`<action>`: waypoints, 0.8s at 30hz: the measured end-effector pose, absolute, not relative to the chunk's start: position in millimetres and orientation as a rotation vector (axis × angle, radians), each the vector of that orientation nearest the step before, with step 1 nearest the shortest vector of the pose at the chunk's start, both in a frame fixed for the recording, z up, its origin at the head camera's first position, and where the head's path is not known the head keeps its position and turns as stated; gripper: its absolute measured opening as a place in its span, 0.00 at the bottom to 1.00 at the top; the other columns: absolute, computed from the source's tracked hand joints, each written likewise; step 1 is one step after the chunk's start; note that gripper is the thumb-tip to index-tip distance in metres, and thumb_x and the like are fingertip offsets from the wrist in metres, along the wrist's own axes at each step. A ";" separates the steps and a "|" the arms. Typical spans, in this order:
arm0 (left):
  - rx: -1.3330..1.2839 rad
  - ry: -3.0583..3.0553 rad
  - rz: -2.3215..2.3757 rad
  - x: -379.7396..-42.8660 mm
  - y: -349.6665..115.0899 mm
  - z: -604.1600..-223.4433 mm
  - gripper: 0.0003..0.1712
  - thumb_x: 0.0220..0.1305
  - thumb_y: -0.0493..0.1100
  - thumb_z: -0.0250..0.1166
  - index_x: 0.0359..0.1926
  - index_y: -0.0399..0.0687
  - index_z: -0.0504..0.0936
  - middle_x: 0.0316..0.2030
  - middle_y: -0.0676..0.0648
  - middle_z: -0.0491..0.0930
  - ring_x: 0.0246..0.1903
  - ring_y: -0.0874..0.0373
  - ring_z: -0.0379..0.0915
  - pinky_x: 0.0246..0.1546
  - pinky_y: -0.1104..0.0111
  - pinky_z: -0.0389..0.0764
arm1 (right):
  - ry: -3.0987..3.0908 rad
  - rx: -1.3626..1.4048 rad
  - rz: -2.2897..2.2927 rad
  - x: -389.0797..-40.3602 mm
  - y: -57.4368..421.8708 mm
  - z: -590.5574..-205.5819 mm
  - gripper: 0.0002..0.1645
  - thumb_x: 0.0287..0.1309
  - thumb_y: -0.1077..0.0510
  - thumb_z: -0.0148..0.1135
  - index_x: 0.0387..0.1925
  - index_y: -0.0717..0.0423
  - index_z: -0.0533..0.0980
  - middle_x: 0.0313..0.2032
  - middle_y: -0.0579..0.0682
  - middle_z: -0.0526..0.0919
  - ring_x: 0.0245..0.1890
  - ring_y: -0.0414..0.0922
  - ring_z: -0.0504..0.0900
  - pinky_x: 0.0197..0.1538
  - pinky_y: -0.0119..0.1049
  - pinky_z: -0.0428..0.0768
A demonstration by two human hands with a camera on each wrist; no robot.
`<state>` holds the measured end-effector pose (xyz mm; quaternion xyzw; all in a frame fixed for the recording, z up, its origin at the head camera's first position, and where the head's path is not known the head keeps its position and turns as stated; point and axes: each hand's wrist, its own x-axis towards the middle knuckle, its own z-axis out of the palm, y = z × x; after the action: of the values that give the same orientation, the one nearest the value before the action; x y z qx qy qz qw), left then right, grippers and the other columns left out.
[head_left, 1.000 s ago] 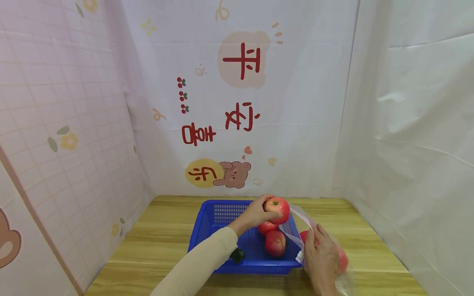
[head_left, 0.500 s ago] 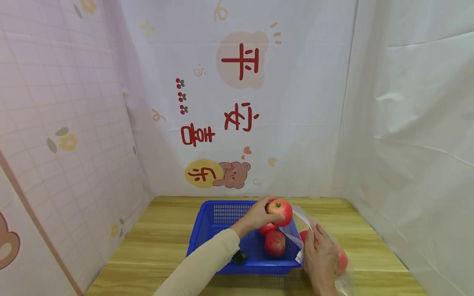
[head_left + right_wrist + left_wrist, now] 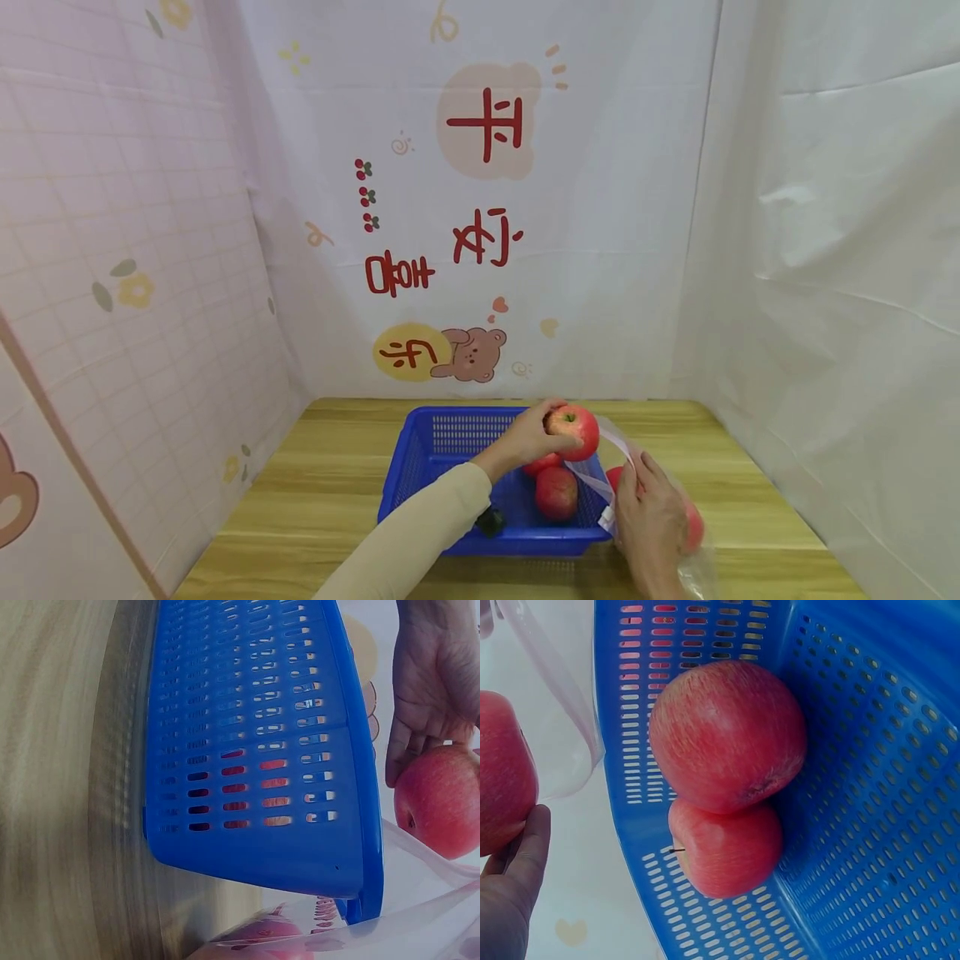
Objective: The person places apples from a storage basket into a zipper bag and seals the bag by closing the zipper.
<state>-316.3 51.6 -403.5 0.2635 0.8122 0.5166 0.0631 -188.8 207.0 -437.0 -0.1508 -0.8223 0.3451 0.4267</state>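
Note:
My left hand (image 3: 536,433) holds a red apple (image 3: 573,432) over the right side of the blue basket (image 3: 450,550), fingers and thumb round it. Two more apples sit inside the basket, a darker one (image 3: 727,736) against a lighter one (image 3: 731,847). At the basket's right, my right hand (image 3: 651,521) pinches the rim of a clear plastic bag (image 3: 618,442) and holds its mouth spread toward the left hand. Red apples (image 3: 693,527) show inside the bag, partly hidden behind the right hand. In the right wrist view the held apple (image 3: 442,801) overlaps the bag's edge.
The basket stands on a wood-grain table (image 3: 300,483), with the bag on the table at its right. A small dark object (image 3: 492,522) shows by the left sleeve. Printed white cloth (image 3: 615,250) hangs behind and along both sides.
My left hand has moved slightly right and down with the apple, toward the mouth of the bag. The right hand and the bag stay where they were.

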 end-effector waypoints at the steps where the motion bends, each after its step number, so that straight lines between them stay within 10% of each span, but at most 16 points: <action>1: 0.800 2.453 1.555 -316.0 52.5 -404.1 0.43 0.53 0.55 0.75 0.68 0.51 0.70 0.54 0.55 0.77 0.51 0.61 0.74 0.55 0.62 0.75 | -2.060 -0.382 0.863 -188.9 206.7 -437.6 0.19 0.68 0.54 0.56 0.54 0.54 0.83 0.55 0.57 0.82 0.53 0.65 0.79 0.45 0.65 0.74; 24: 0.942 2.552 1.386 -300.5 90.3 -394.5 0.46 0.48 0.52 0.79 0.68 0.49 0.70 0.52 0.57 0.77 0.47 0.66 0.74 0.51 0.69 0.76 | -2.100 -0.414 0.901 -192.5 217.7 -420.7 0.21 0.70 0.52 0.51 0.54 0.59 0.82 0.56 0.61 0.80 0.54 0.67 0.77 0.49 0.64 0.73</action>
<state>-300.5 90.3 -394.5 0.3082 0.8351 0.4535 0.0442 -192.5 217.7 -420.7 -0.1635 -0.8294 0.3558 0.3984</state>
